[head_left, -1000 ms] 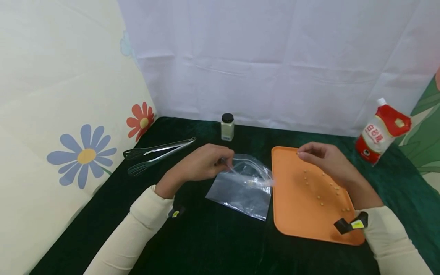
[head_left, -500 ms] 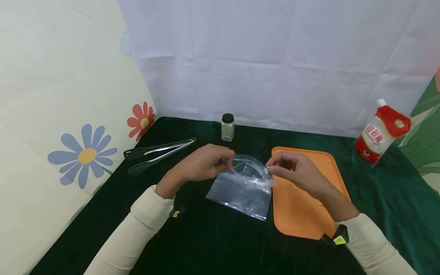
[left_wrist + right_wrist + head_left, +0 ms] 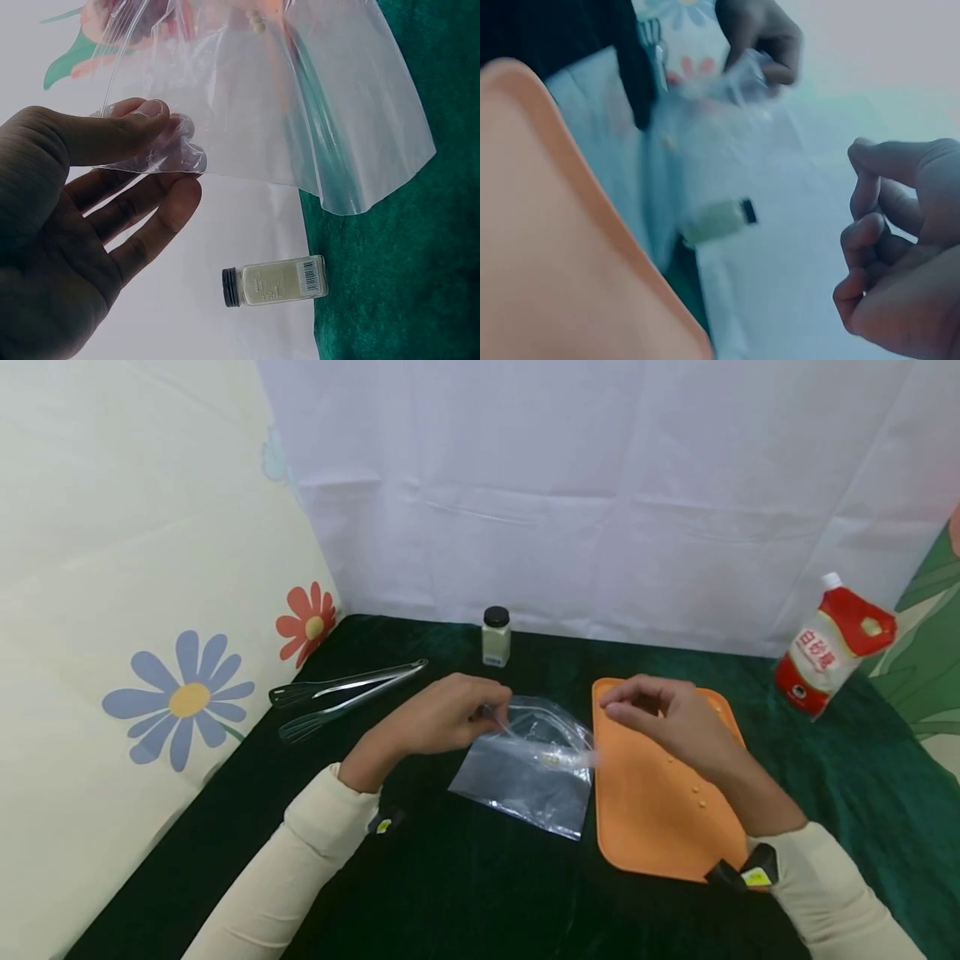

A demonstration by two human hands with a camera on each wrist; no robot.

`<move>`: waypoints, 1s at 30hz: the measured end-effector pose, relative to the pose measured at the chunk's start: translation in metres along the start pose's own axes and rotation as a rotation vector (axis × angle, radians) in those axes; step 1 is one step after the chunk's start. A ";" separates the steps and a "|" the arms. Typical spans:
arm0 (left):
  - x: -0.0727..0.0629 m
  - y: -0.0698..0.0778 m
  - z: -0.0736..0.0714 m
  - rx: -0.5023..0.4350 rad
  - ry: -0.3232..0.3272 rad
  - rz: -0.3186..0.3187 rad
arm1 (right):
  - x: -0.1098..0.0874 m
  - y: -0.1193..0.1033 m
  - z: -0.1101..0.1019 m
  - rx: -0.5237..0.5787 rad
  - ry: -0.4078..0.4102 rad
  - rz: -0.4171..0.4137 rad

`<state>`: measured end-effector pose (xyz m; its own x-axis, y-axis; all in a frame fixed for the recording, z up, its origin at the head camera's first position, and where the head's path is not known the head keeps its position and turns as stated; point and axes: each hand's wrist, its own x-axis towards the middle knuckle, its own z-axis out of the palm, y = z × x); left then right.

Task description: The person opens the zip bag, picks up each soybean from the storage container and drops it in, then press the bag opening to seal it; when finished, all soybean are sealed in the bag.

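Observation:
My left hand (image 3: 453, 717) pinches the upper edge of a clear zip bag (image 3: 525, 789), thumb against fingers, and holds its mouth raised. In the left wrist view the bag (image 3: 240, 97) hangs from the thumb and fingers, and a few small yellowish soybeans (image 3: 257, 22) show through its plastic. My right hand (image 3: 671, 718) is over the upper part of an orange tray (image 3: 645, 835), just right of the bag. Its fingers are curled with thumb and index tips close together, and nothing shows between them. Several soybeans (image 3: 699, 797) lie on the tray, some hidden under the right hand and forearm.
A small jar (image 3: 496, 639) with a black lid stands behind the bag. Metal tongs (image 3: 348, 693) lie on the dark green cloth to the left. At the far right stands a red-and-white sugar pouch (image 3: 832, 647). A pale curtain (image 3: 562, 510) closes off the back.
My right hand swung left from the tray to the bag's mouth with a soybean at its fingertips, then drew back right over the tray, no bean showing. My left hand has stayed put.

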<state>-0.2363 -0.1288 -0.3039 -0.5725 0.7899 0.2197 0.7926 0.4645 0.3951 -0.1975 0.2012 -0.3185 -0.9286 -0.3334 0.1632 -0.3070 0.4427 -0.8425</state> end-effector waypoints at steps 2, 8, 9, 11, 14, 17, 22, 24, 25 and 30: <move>0.000 -0.001 0.000 0.000 0.000 0.000 | -0.001 0.000 -0.010 -0.054 0.047 0.000; -0.001 -0.001 -0.001 -0.004 0.002 -0.008 | 0.003 0.013 -0.032 -0.369 0.145 0.027; -0.001 -0.001 -0.001 -0.008 0.002 -0.009 | 0.005 0.019 -0.034 -0.439 0.149 0.025; -0.002 0.000 0.000 -0.015 -0.001 -0.011 | 0.007 0.030 -0.037 -0.556 0.150 0.036; -0.002 -0.001 0.001 -0.013 -0.002 -0.008 | 0.010 0.048 -0.040 -0.672 0.135 0.078; -0.002 -0.001 0.001 -0.004 0.001 -0.002 | 0.013 0.060 -0.041 -0.728 0.120 0.132; -0.001 -0.001 0.002 0.005 -0.004 -0.002 | 0.017 0.077 -0.040 -0.751 0.066 0.169; -0.001 0.000 0.002 0.005 -0.010 -0.006 | 0.018 0.081 -0.038 -0.747 0.040 0.179; -0.001 0.001 0.002 0.004 -0.011 -0.008 | 0.018 0.083 -0.037 -0.744 0.029 0.185; 0.000 0.001 0.002 0.010 -0.002 -0.006 | 0.020 0.088 -0.033 -0.739 0.014 0.204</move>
<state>-0.2354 -0.1277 -0.3051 -0.5764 0.7882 0.2155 0.7914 0.4729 0.3874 -0.2498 0.2610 -0.3721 -0.9829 -0.1767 0.0520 -0.1842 0.9374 -0.2955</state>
